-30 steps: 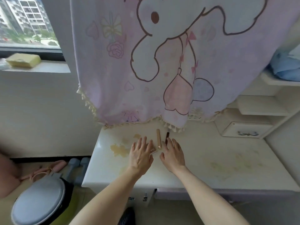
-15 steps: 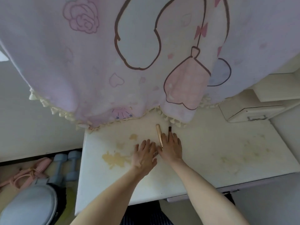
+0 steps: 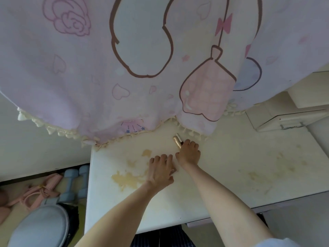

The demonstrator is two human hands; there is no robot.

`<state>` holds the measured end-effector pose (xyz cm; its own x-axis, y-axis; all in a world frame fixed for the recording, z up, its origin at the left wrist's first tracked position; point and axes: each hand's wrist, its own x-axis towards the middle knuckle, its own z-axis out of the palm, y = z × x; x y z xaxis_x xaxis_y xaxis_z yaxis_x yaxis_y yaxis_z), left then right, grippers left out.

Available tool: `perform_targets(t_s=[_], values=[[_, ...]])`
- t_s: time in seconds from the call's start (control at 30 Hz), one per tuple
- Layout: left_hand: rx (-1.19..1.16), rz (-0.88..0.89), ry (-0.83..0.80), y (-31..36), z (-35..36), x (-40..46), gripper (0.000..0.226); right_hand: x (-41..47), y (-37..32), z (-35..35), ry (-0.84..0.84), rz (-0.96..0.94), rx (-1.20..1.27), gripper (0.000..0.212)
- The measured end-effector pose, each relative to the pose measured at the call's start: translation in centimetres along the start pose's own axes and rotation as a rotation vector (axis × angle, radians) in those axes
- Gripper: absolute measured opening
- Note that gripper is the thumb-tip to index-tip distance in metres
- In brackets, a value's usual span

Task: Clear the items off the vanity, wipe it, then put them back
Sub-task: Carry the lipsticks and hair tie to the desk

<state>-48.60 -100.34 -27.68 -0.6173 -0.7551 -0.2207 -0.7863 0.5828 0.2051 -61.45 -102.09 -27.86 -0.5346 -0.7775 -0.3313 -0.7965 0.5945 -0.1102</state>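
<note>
I see the right hand (image 3: 189, 153) has gone from flat, a second ago, to fingers curled around the gold tube (image 3: 176, 141), which lies on the vanity top (image 3: 231, 157) just below the curtain fringe (image 3: 193, 133). A dark stick beside the tube is mostly hidden now. Left hand (image 3: 161, 169) has closed too: fingers bent down onto the surface, something small and pale at its thumb; can't tell if it's gripped. The yellow stain (image 3: 127, 179) is unchanged. The camera has tipped down since.
</note>
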Motion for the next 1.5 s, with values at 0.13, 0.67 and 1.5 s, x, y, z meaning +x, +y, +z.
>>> perform_targets(t_s=[0.13, 0.67, 1.5], values=[[-0.098, 0.089, 0.055, -0.9, 0.0, 0.5, 0.082, -0.1, 0.8, 0.4, -0.008, -0.013, -0.026, 0.033], [-0.242, 0.897, 0.114, 14.3, -5.1, 2.4, 0.054, -12.7, 18.0, -4.0, 0.328, 0.409, 0.156, 0.021], [-0.162, 2.104, 0.083, 67.6, -4.4, -39.6, 0.060, -69.3, 49.6, -10.0, 0.824, 1.738, -0.052, 0.032]])
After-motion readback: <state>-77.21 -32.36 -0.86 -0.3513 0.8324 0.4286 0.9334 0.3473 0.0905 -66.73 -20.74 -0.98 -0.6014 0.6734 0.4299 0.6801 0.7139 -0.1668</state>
